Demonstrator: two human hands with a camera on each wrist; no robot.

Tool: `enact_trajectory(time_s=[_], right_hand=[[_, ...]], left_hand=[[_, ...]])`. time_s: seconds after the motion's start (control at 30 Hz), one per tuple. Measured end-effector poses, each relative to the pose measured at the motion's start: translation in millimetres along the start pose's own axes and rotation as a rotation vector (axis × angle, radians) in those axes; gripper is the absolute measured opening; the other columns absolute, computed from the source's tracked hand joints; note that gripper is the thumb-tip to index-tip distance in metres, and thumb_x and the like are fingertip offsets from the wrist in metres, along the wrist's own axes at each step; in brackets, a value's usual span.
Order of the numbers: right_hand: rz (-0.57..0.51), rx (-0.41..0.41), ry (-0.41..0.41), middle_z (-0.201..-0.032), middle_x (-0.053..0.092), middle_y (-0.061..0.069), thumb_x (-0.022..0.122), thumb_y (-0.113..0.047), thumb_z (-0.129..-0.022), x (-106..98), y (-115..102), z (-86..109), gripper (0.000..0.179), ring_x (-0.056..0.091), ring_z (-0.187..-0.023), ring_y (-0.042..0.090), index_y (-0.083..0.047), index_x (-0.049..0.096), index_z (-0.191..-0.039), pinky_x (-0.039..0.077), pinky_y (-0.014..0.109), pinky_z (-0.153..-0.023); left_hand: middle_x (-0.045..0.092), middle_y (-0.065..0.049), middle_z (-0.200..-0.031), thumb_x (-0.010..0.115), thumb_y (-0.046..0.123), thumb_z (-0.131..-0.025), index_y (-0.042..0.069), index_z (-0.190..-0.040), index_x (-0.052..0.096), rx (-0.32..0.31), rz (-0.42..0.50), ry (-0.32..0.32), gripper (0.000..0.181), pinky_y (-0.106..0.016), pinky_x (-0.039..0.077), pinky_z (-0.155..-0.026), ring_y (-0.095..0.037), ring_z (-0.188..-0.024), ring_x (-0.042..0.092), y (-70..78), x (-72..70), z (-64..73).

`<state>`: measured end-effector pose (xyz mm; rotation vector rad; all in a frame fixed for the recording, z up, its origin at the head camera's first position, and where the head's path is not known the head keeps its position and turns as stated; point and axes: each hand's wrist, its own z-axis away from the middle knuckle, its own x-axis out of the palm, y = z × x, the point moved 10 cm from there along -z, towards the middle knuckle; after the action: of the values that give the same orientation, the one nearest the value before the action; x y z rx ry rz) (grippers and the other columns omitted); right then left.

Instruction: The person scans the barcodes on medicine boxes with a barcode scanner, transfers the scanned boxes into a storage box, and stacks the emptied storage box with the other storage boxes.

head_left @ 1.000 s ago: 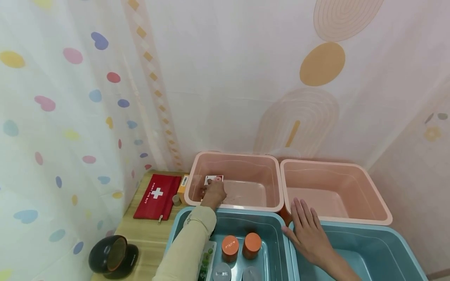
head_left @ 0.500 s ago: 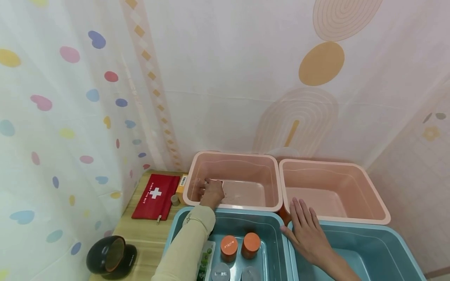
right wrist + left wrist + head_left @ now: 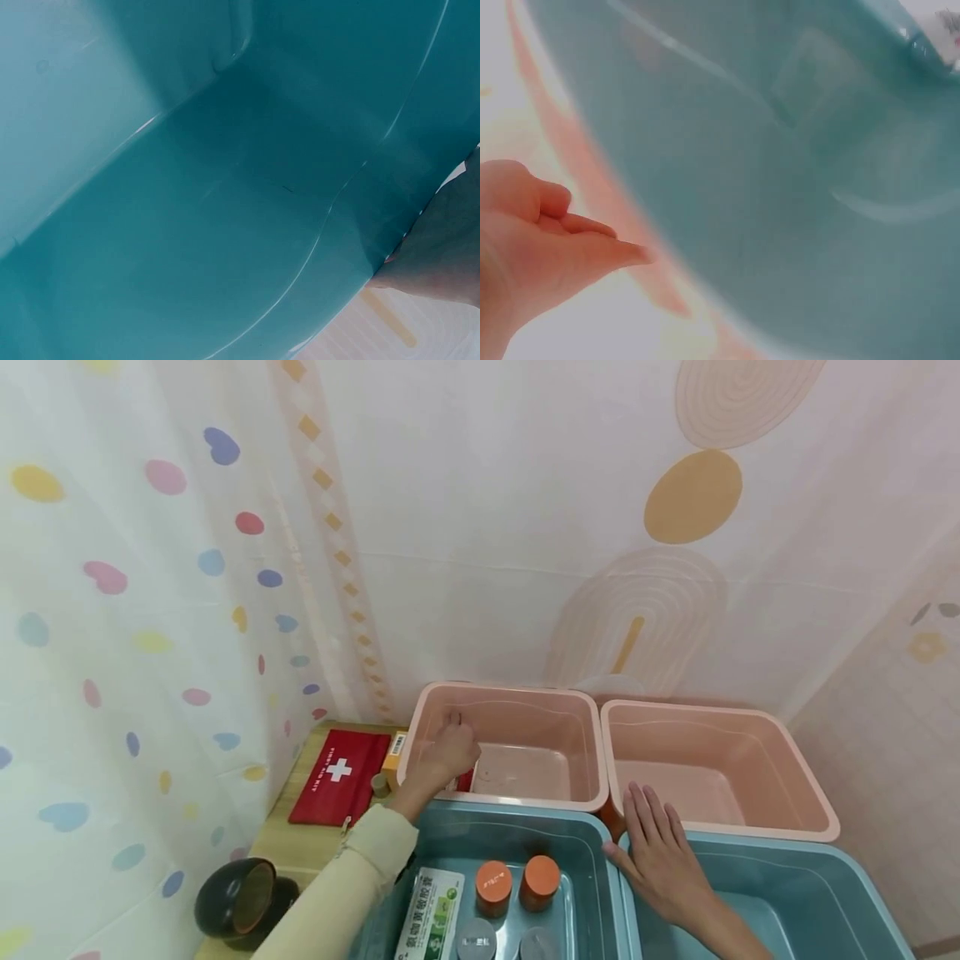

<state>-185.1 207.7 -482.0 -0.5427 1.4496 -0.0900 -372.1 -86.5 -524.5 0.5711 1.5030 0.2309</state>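
My left hand [image 3: 452, 750] is over the left pink bin [image 3: 540, 697], holding nothing. A red and white box [image 3: 465, 781] lies in that bin, partly hidden behind the hand and wrist. In the left wrist view, the left hand [image 3: 540, 236] shows with its fingers loosely extended beside a blue bin. My right hand [image 3: 662, 860] lies with straight fingers at the rims where the bins meet. Only a dark edge of the right hand [image 3: 439, 251] appears in the right wrist view.
The left blue bin [image 3: 525, 814] holds a white-green medicine box [image 3: 431, 914], two orange-capped bottles [image 3: 493, 887] and two grey-capped ones [image 3: 476, 938]. Right of it stand another blue bin [image 3: 795, 847] and a pink bin [image 3: 697, 708]. A red first aid pouch [image 3: 339, 777] and a black bowl [image 3: 234, 900] lie left.
The left hand has let go of the box in the left pink bin and risen, its forearm swinging left. More of the white-green box shows. The right hand stays put.
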Motion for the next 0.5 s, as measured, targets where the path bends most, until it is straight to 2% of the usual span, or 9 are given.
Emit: enact_trajectory(time_s=[0.03,0.1,0.17,0.2,0.23,0.3,0.37,0.43,0.5], right_hand=[[-0.001,0.002,-0.001,-0.181,0.013,0.028,0.060,-0.051,-0.110,-0.3,1.1,-0.1,0.092,0.010,-0.167,0.051,0.010,0.023,-0.169,0.001,0.062,-0.137],[0.013,0.003,-0.004,-0.181,0.014,0.028,0.060,-0.052,-0.110,-0.4,2.5,-0.2,0.093,0.011,-0.167,0.052,0.010,0.024,-0.169,0.004,0.064,-0.136],[0.004,0.009,-0.013,-0.181,0.014,0.027,0.060,-0.052,-0.110,0.8,3.3,-0.1,0.094,0.010,-0.167,0.052,0.010,0.023,-0.169,0.002,0.063,-0.137],[-0.001,0.011,-0.018,-0.181,0.014,0.028,0.060,-0.052,-0.109,1.5,3.3,0.0,0.094,0.009,-0.167,0.052,0.010,0.023,-0.169,0.001,0.063,-0.136],[-0.010,0.013,-0.023,-0.181,0.013,0.028,0.061,-0.052,-0.109,2.1,3.4,0.1,0.094,0.008,-0.167,0.052,0.011,0.023,-0.169,-0.001,0.062,-0.137],[-0.015,0.018,-0.026,-0.181,0.013,0.028,0.060,-0.052,-0.110,2.6,3.5,0.5,0.095,0.007,-0.167,0.052,0.011,0.022,-0.169,-0.003,0.061,-0.137],[-0.017,0.017,-0.022,-0.181,0.013,0.028,0.060,-0.052,-0.110,2.1,3.0,0.6,0.095,0.008,-0.167,0.052,0.010,0.022,-0.169,-0.003,0.061,-0.137],[-0.002,0.010,-0.015,-0.181,0.014,0.027,0.060,-0.053,-0.110,1.2,1.7,0.1,0.095,0.009,-0.167,0.052,0.010,0.023,-0.169,0.001,0.063,-0.137],[0.009,0.004,-0.010,-0.181,0.015,0.027,0.060,-0.054,-0.109,0.8,0.3,-0.7,0.095,0.010,-0.167,0.052,0.010,0.023,-0.169,0.005,0.064,-0.136]], left_hand=[[0.043,-0.035,-0.156,0.050,0.002,-0.101,-0.017,-0.135,0.060,0.051,0.012,-0.008,0.040,-0.050,0.057,-0.102,-0.044,-0.126,0.056,15.8,-15.8,11.8],[0.029,-0.040,-0.168,0.048,0.001,-0.102,-0.020,-0.152,0.044,0.135,0.044,-0.007,0.054,-0.061,0.041,-0.124,-0.053,-0.151,0.039,44.1,-47.3,37.6],[0.023,-0.044,-0.170,0.046,0.001,-0.107,-0.023,-0.159,0.031,0.205,0.075,0.002,0.059,-0.067,0.024,-0.132,-0.058,-0.162,0.021,66.5,-73.1,63.7],[0.019,-0.043,-0.173,0.047,0.002,-0.110,-0.022,-0.162,0.023,0.211,0.100,-0.012,0.062,-0.068,0.019,-0.132,-0.058,-0.163,0.017,75.8,-83.6,78.5],[0.019,-0.042,-0.173,0.046,0.003,-0.111,-0.020,-0.164,0.022,0.233,0.116,0.002,0.062,-0.067,0.023,-0.132,-0.057,-0.164,0.018,80.8,-89.7,90.0],[0.023,-0.035,-0.176,0.050,0.009,-0.114,-0.014,-0.167,0.024,0.233,0.140,0.016,0.063,-0.064,0.032,-0.128,-0.054,-0.164,0.024,86.6,-95.3,113.0],[0.030,-0.026,-0.177,0.054,0.012,-0.114,-0.006,-0.169,0.031,0.203,0.154,0.024,0.062,-0.059,0.041,-0.123,-0.047,-0.163,0.034,89.7,-94.6,136.8],[0.036,-0.018,-0.177,0.058,0.016,-0.114,0.001,-0.169,0.037,0.153,0.164,0.018,0.061,-0.055,0.045,-0.120,-0.041,-0.160,0.042,88.6,-87.2,160.0],[0.037,-0.014,-0.177,0.059,0.016,-0.114,0.005,-0.170,0.038,0.099,0.156,-0.017,0.061,-0.053,0.047,-0.118,-0.039,-0.157,0.047,85.7,-74.7,180.9]])
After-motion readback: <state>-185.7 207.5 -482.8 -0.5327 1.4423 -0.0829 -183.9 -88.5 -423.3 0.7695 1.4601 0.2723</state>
